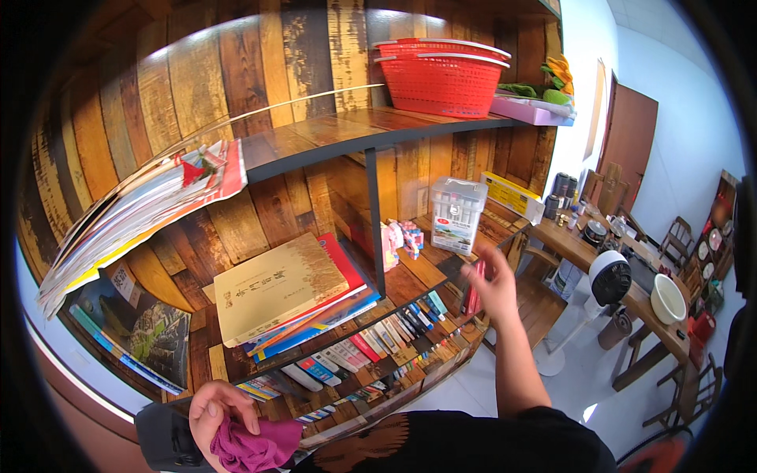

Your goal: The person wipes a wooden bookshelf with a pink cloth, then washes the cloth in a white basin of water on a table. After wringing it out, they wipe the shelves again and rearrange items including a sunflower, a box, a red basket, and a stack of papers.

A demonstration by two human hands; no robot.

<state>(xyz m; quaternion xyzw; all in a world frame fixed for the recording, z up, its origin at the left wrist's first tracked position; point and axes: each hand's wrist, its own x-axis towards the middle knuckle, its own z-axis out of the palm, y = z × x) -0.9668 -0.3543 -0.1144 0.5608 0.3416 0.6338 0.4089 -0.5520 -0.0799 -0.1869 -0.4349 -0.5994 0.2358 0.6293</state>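
Observation:
My left hand (222, 408), at the lower left, is closed on a crumpled purple cloth (257, 443). Raised at the right of the shelving, my right hand (495, 282) has its fingers apart and holds nothing that I can see. Just behind it stands a clear plastic box (457, 216) with a latch, a handle and upright items inside. A red object (473, 290) is close beside the right fingers; whether they touch cannot be told. Left of the box is a pink and blue block figure (405, 239). Stacked books (281, 284) lie in the middle compartment, a tan one on top.
Red plastic baskets (440, 80) and a pile of papers (154, 207) rest on the upper shelf (319, 130). Rows of books (355, 349) fill lower shelves. At right are a wooden chair (538, 290), a white fan (609, 278) and a long wooden table (639, 295).

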